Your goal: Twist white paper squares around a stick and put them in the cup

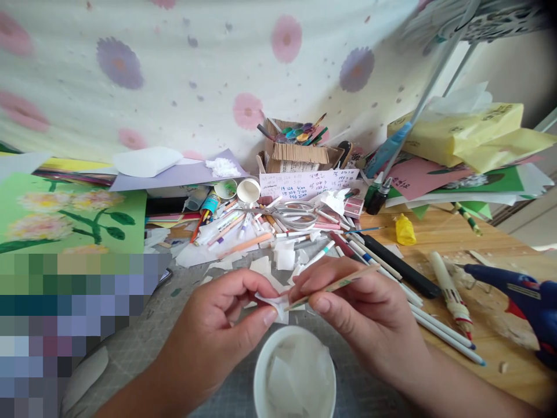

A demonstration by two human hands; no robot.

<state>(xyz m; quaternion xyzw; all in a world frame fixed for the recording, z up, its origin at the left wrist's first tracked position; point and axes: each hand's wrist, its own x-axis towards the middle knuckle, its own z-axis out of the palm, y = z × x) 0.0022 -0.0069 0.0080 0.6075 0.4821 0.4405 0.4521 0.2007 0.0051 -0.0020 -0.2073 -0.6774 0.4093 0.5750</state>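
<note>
A small piece of white paper (pixel 277 302) is pinched between the thumb and index finger of my left hand (pixel 226 319). My right hand (pixel 357 313) grips a thin wooden stick (pixel 348 281), whose lower tip touches the white paper. Just below both hands stands a white bowl (pixel 259 380) with translucent white sheets (pixel 300 377) inside. More white paper scraps (pixel 285 259) lie behind the hands on the grey mat (pixel 174 307).
Markers and silver scissors (pixel 296 216) are heaped behind the hands, in front of a cardboard box (pixel 300 154). At the right lie a blue glue gun (pixel 517 290), a black bar (pixel 400 267) and a yellow bottle (pixel 405 230). A green flower picture (pixel 104 203) is at the left.
</note>
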